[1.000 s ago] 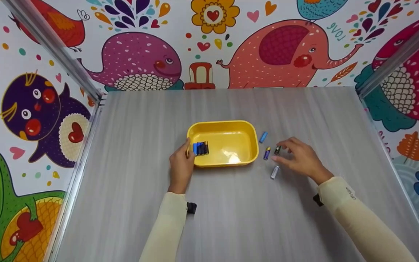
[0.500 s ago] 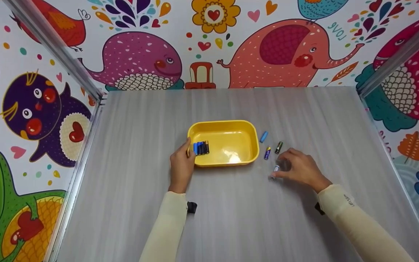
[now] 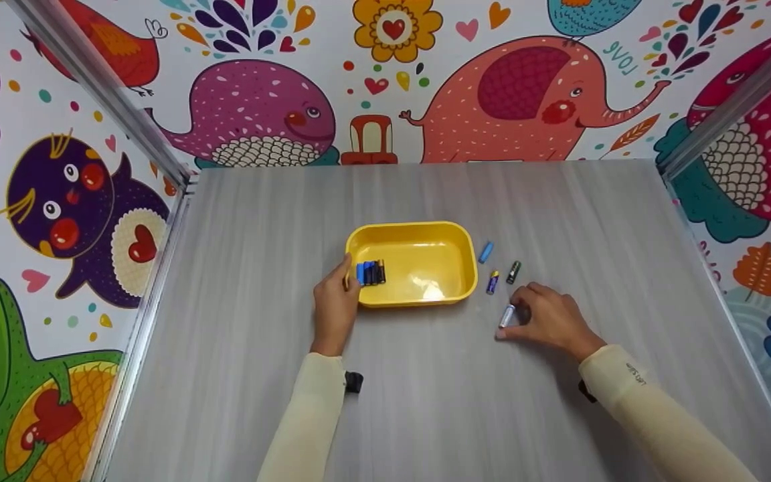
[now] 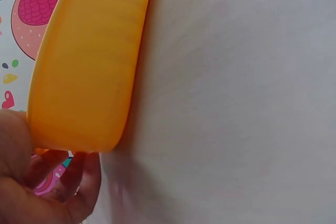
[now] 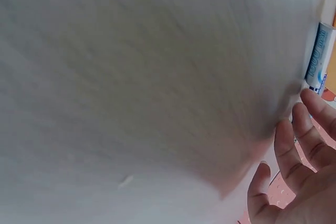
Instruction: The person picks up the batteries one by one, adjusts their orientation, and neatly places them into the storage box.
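Observation:
My left hand [image 3: 336,306] grips the left end of a yellow plastic tub [image 3: 419,251]. In the left wrist view its curled fingers meet the tub's end wall [image 4: 86,77]. Several blue and black batteries [image 3: 371,272] lie side by side in the tub's left part. To the right of the tub, my right hand [image 3: 553,318] pinches a white battery [image 3: 507,314] between thumb and fingertips, low over the table. Printed lettering shows on that white battery [image 5: 319,53] in the right wrist view, where the thumb's contact is hidden.
A light blue battery [image 3: 486,252], a purple battery with a yellow end [image 3: 493,282] and a dark green battery [image 3: 514,272] lie loose on the grey table [image 3: 258,227], right of the tub. Cartoon-printed walls [image 3: 258,114] with metal edging enclose the table.
My right hand has moved from beside the dark green battery down to the white one and taken it between thumb and fingers. The left hand and tub have stayed put.

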`<control>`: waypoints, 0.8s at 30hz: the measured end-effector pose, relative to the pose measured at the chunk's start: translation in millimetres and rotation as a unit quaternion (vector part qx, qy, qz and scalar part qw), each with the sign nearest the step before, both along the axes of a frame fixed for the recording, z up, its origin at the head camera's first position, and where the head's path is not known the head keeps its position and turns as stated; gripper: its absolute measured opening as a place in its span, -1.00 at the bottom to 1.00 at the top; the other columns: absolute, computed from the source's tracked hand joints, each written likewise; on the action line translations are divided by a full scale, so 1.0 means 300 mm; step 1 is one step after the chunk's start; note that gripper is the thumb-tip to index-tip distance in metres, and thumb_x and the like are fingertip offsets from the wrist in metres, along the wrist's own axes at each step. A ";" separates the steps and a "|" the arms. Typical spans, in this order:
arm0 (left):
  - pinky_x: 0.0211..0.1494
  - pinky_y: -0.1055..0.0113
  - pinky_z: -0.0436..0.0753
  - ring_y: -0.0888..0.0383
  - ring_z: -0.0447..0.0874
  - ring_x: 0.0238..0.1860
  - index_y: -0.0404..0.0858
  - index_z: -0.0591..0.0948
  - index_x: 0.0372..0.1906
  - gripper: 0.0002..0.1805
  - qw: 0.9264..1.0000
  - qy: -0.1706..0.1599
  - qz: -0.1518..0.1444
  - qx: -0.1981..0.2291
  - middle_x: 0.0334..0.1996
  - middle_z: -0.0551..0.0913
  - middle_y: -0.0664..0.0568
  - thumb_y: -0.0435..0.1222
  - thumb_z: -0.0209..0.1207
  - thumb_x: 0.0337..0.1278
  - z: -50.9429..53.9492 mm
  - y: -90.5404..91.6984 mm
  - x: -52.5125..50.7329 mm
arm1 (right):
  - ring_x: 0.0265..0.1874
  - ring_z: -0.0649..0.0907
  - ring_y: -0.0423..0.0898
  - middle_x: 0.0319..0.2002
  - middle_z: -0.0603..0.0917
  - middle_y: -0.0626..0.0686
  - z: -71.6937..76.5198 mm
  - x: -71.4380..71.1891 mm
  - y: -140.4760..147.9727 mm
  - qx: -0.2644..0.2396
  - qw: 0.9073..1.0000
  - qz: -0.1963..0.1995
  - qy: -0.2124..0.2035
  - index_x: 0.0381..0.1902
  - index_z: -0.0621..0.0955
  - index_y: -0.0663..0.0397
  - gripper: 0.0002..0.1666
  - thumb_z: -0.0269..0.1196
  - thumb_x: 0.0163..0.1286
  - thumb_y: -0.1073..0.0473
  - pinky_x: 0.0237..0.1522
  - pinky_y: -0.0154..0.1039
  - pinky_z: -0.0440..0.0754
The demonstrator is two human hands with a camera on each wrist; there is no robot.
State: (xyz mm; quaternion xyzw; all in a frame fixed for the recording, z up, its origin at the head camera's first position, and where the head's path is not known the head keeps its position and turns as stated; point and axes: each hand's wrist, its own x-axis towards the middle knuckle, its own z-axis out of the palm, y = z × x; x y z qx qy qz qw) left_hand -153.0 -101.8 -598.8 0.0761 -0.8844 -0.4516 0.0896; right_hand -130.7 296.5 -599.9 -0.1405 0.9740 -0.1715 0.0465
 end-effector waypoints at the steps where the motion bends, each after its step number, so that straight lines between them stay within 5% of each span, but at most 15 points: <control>1: 0.29 0.19 0.63 0.15 0.59 0.27 -0.15 0.48 0.44 -0.44 1.000 0.000 0.000 -0.001 0.37 0.56 0.04 -0.40 0.17 0.36 0.000 0.000 0.000 | -0.38 0.48 -0.17 -0.33 0.59 -0.14 0.000 0.000 -0.002 0.001 1.000 -0.001 -0.001 -0.17 0.68 -0.12 -0.17 0.52 -0.22 -0.57 -0.35 -0.21 0.40; 24: 0.17 0.23 0.69 0.19 0.64 0.08 -0.13 0.49 0.43 -0.44 1.000 -0.005 0.001 0.004 0.36 0.58 0.06 -0.40 0.16 0.35 0.003 0.000 -0.004 | -0.37 0.49 -0.15 -0.36 0.56 -0.15 -0.005 0.000 -0.011 -0.013 1.000 -0.012 -0.022 -0.15 0.65 -0.17 -0.40 0.54 0.00 -0.36 -0.31 -0.24 0.44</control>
